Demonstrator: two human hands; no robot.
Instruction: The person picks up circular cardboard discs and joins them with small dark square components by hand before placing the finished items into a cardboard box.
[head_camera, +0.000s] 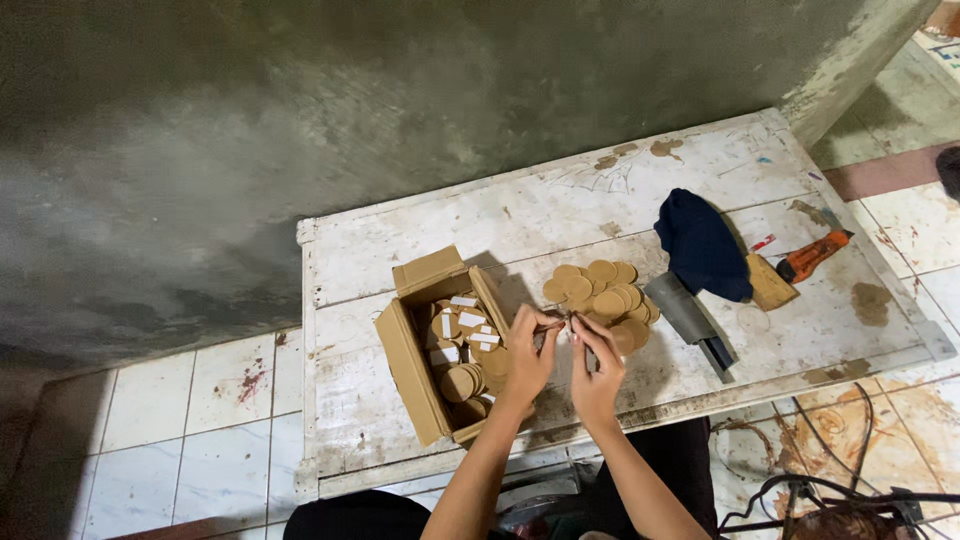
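Two hands, the left hand (528, 362) and the right hand (597, 372), are pinching together on a small thin piece (563, 330), too small to identify, above the worn white wooden table (520, 215). It is hovering between one open cardboard box (440, 345) of round tan discs and a loose pile of flat tan discs (603, 292).

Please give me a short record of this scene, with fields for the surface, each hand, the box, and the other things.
surface: worn white wooden table over a tiled floor
left hand: fingertips pinching a small item, too small to identify
right hand: fingertips meeting the left hand's at that item
box: open brown cardboard box holding round tan discs, some with white strips
pile: loose round tan discs beside the box
others: dark blue cloth; orange utility knife; grey flat tool
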